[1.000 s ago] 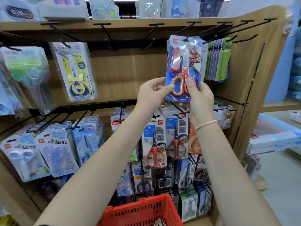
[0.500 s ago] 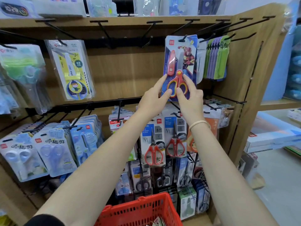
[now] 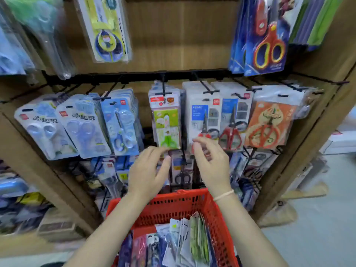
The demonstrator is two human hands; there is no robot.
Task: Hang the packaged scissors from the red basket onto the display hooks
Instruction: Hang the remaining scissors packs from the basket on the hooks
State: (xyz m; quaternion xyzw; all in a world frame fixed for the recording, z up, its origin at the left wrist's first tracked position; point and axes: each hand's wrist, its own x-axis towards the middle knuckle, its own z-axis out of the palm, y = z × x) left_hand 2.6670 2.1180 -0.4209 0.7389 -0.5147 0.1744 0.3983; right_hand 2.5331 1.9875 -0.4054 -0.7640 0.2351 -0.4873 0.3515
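Both our hands hover empty above the red basket.

Our left hand and right hand hang with fingers loosely spread, gripping nothing — the packaged scissors stand upright in the basket below, and the red-and-yellow scissors pack hangs at the rack's upper right corner.

A wooden display rack carries black hooks along its middle rail, hung with packaged scissors; blue-carded red-and-yellow scissors hang at its upper right corner.
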